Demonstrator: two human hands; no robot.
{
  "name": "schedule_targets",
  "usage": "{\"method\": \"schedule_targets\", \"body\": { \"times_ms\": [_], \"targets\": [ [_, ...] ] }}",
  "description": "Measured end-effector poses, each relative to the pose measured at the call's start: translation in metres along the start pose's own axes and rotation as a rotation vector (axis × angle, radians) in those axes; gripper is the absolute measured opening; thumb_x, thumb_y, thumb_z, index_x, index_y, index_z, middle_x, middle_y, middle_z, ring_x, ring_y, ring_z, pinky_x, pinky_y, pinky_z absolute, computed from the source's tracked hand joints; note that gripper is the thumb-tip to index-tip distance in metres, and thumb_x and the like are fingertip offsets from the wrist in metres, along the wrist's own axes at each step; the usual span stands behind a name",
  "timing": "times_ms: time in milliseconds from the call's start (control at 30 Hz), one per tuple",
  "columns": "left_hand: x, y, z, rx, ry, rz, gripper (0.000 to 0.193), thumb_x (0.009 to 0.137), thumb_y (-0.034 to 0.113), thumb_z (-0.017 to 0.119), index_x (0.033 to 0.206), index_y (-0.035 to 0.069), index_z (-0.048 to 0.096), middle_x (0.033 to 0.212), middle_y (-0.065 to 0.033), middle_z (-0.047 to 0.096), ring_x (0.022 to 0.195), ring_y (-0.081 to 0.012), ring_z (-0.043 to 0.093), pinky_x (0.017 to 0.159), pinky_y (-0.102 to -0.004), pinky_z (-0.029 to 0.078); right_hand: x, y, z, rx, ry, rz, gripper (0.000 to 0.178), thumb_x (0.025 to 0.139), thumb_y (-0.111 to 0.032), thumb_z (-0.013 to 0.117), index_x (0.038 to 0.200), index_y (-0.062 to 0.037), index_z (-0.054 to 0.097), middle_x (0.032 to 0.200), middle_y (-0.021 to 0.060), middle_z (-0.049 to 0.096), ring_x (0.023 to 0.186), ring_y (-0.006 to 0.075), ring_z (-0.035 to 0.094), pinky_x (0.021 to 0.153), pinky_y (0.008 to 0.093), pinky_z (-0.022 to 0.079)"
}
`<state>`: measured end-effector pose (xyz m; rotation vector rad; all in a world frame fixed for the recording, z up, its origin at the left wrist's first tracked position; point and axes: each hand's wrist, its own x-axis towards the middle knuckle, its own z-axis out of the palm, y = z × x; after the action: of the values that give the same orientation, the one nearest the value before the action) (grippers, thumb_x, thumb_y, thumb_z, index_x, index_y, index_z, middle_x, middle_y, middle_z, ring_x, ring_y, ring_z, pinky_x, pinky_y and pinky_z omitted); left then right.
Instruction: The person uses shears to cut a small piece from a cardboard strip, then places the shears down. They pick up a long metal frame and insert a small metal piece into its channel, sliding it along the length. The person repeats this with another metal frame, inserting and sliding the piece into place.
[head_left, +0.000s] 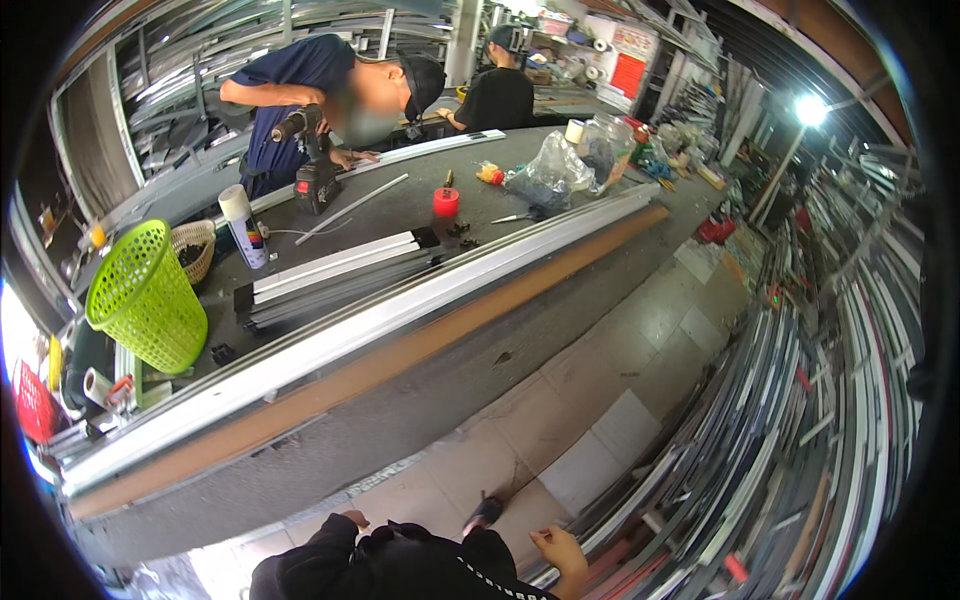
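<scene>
White bar (350, 337) runs near left to far right, beyond left hand (355, 520) (nearer, grip indeterminable) and right hand (562, 548) (released).

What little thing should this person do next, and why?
Probably move the left hand toward the long white bar, as a guess: neither that hand nor the right hand visibly holds anything, and the bar lies along the near side of the workbench.

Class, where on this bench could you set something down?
The bench shows bare grey between the thin white strip and red roll, and on the near side of the brown bar. It's crowded around the green basket and plastic bags.
</scene>
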<state>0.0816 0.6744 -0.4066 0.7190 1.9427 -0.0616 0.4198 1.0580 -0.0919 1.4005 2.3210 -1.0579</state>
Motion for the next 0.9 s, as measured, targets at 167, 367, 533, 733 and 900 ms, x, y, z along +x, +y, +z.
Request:
{"method": "schedule_targets", "body": {
  "times_ms": [167,367,533,733,900],
  "targets": [
    [0.059,0.152,-0.052,0.040,0.172,0.334,0.042,0.097,0.046,0.051,0.115,0.014,0.072,0.116,-0.0141,0.072,0.110,-0.0360,0.067,0.092,-0.0470,0.053,0.104,0.054,-0.088,-0.049,-0.007,-0.044,0.063,0.088,-0.057,0.067,0.116,-0.0010,0.071,0.106,0.0212,0.074,0.103,0.0397,0.070,0.089,0.0460,0.054],
    [0.058,0.328,-0.134,-0.325,0.267,0.463,0.041,0.100,0.044,0.051,0.124,0.014,0.065,0.121,-0.0137,0.070,0.112,-0.0370,0.066,0.096,-0.0493,0.051,0.202,0.063,-0.165,-0.489,-0.186,0.010,0.063,0.091,-0.055,0.063,0.118,0.0012,0.070,0.111,0.0256,0.072,0.107,0.0414,0.069,0.093,0.0492,0.053],
    [0.059,0.338,-0.157,-0.070,0.167,0.498,0.046,0.095,0.042,0.054,0.124,0.009,0.067,0.117,-0.0205,0.070,0.110,-0.0388,0.066,0.095,-0.0480,0.051,0.237,0.011,-0.179,-0.135,0.136,-0.143,0.060,0.092,-0.051,0.065,0.119,0.0034,0.068,0.116,0.0260,0.070,0.111,0.0414,0.067,0.095,0.0497,0.052],
    [0.106,0.260,-0.135,0.064,-0.105,0.150,0.042,0.090,0.043,0.057,0.100,0.008,0.077,0.101,-0.0196,0.074,0.098,-0.0359,0.071,0.087,-0.0498,0.053,0.256,-0.030,-0.122,-0.180,-0.181,-0.250,0.061,0.092,-0.052,0.064,0.120,0.0018,0.068,0.116,0.0267,0.069,0.111,0.0416,0.066,0.094,0.0473,0.052],
    [0.118,0.238,-0.131,-0.162,0.207,0.187,0.039,0.092,0.037,0.052,0.094,0.004,0.072,0.095,-0.0200,0.073,0.090,-0.0394,0.069,0.079,-0.0533,0.052,0.257,-0.033,-0.044,-0.366,-0.534,-0.346,0.070,0.092,-0.063,0.055,0.127,-0.0033,0.067,0.128,0.0244,0.066,0.119,0.0407,0.063,0.102,0.0487,0.049]
  ]
}}
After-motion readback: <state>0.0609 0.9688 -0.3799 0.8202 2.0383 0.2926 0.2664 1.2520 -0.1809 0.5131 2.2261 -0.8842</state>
